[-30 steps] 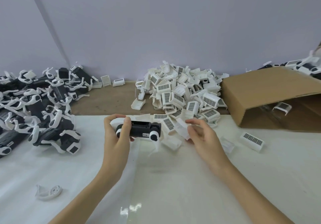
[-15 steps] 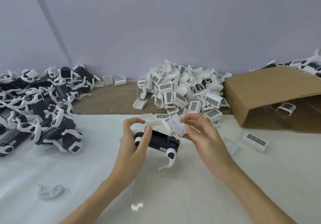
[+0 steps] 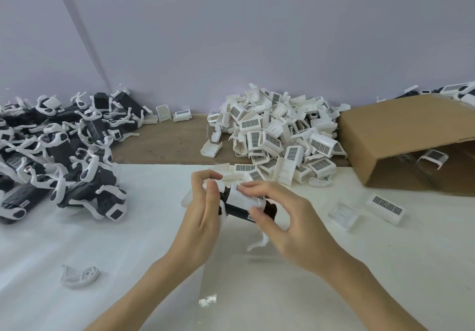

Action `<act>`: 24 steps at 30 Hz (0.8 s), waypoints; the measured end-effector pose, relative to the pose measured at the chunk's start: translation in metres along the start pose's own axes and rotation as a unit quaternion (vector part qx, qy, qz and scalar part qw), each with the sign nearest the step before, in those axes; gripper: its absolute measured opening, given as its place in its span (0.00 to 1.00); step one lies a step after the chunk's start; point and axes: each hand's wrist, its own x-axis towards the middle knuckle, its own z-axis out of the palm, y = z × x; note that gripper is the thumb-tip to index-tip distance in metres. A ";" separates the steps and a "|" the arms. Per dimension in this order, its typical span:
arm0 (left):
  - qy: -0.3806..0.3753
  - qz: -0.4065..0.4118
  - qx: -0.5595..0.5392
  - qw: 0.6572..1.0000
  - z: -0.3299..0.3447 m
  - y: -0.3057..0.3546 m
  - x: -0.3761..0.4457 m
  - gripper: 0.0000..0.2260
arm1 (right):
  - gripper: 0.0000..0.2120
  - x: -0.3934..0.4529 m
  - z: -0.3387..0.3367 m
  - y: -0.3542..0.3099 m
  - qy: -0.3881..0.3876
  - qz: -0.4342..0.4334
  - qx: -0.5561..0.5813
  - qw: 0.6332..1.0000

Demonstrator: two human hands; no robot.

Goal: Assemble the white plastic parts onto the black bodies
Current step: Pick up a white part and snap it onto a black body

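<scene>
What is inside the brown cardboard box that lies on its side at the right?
Inside the brown cardboard box, near its open mouth, lies one white plastic part with a dark grille. The deeper interior is in shadow and cut by the picture's edge, so anything more there cannot be seen.

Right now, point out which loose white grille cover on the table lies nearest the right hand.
The white grille cover lying alone on the white sheet, dark grille up, right of the right hand beside a clear part. The others sit in the pile farther back.
</scene>
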 end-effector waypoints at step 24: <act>-0.078 0.183 0.098 0.975 -0.003 -0.004 0.001 0.14 | 0.23 0.000 -0.001 0.003 0.009 0.052 -0.002 0.999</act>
